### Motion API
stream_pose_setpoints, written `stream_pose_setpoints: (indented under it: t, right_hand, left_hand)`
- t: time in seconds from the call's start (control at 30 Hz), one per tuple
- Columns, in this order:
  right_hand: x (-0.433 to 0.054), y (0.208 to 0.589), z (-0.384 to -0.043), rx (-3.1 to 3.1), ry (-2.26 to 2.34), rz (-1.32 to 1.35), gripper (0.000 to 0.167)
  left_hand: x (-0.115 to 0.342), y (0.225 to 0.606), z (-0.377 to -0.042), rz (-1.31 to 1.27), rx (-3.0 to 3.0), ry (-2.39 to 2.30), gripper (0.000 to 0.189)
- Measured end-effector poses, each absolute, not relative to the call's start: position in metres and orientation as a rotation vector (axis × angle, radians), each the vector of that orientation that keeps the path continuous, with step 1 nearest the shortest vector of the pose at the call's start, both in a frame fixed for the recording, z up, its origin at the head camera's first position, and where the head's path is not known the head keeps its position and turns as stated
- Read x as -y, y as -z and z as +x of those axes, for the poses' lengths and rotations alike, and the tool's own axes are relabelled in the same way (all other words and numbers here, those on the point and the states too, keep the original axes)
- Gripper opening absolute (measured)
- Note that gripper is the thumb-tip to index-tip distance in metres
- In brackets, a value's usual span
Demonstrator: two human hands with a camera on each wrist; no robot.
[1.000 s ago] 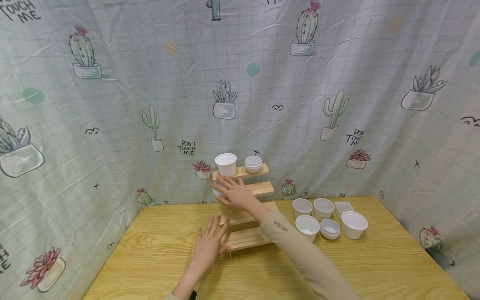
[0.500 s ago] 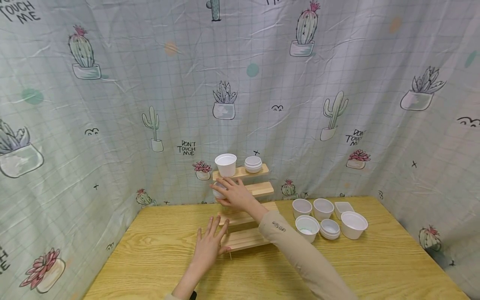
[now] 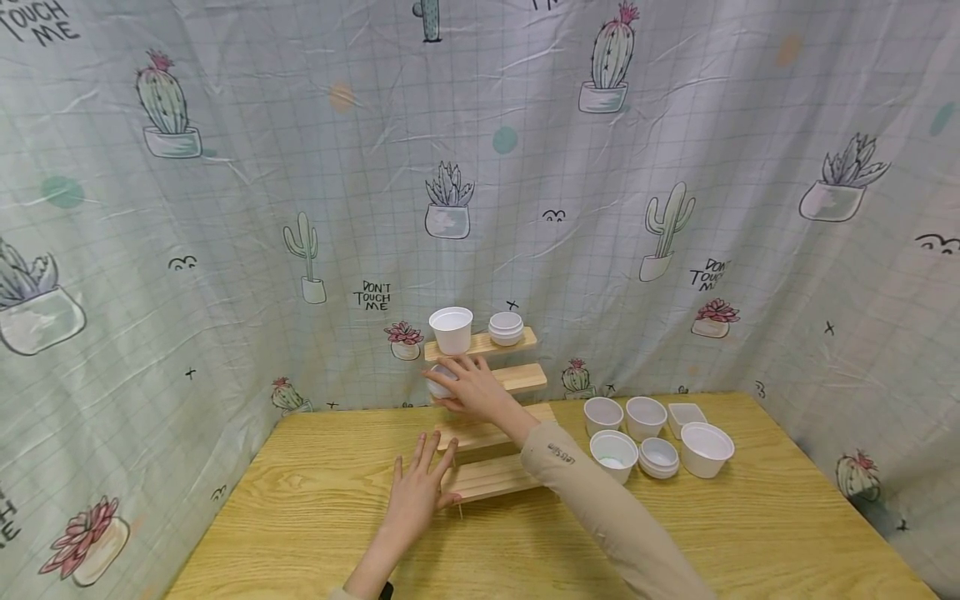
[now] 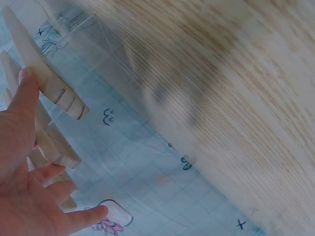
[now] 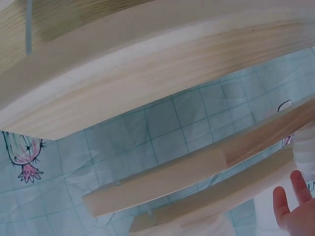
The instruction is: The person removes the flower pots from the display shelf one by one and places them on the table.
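Note:
A small white cup (image 3: 438, 385) stands at the left end of the second-highest board of a stepped wooden rack (image 3: 491, 477). My right hand (image 3: 480, 392) holds it from the front right, fingers curved over its rim and covering much of it. In the right wrist view only the fingertips of the right hand (image 5: 298, 209) show, at the lower right. My left hand (image 3: 418, 493), fingers spread, touches the left end of the rack's lower boards. The left wrist view shows this left hand (image 4: 29, 182) with its thumb against a board's end.
On the top board stand a taller white tub (image 3: 452, 332) and a small ribbed white bowl (image 3: 506, 329). Several white containers (image 3: 660, 458) are grouped on the wooden table (image 3: 300, 508) right of the rack. A patterned curtain (image 3: 360, 167) hangs close behind.
The right hand shifts very slightly at the cup, and a little more of the cup shows. The left hand and the rack stay where they were.

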State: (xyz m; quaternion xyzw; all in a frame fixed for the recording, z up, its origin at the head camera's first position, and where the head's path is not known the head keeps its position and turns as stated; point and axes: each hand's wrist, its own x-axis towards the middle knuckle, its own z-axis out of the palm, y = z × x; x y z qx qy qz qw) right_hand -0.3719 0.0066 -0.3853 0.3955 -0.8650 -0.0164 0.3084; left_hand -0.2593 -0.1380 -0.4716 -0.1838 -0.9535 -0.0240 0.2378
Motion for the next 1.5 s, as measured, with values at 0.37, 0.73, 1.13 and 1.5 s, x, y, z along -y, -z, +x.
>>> stream_pose_setpoints:
  t: [0.37, 0.73, 1.13, 1.5]
  right_hand:
    - [-0.015, 0.385, -0.37, 2.262, 0.053, 1.057, 0.051]
    - [-0.029, 0.382, -0.362, 2.26, 0.042, 1.082, 0.05]
    - [-0.051, 0.387, -0.346, 2.213, 0.024, 1.088, 0.049]
    - [-0.078, 0.391, -0.335, 2.179, -0.095, 1.071, 0.051]
  left_hand:
    - [0.139, 0.476, -0.259, -0.515, 2.588, 0.088, 0.079]
    - [0.139, 0.473, -0.261, -0.507, 2.62, 0.09, 0.08]
    - [0.138, 0.473, -0.259, -0.499, 2.621, 0.093, 0.08]
    - [0.139, 0.474, -0.259, -0.496, 2.621, 0.096, 0.081]
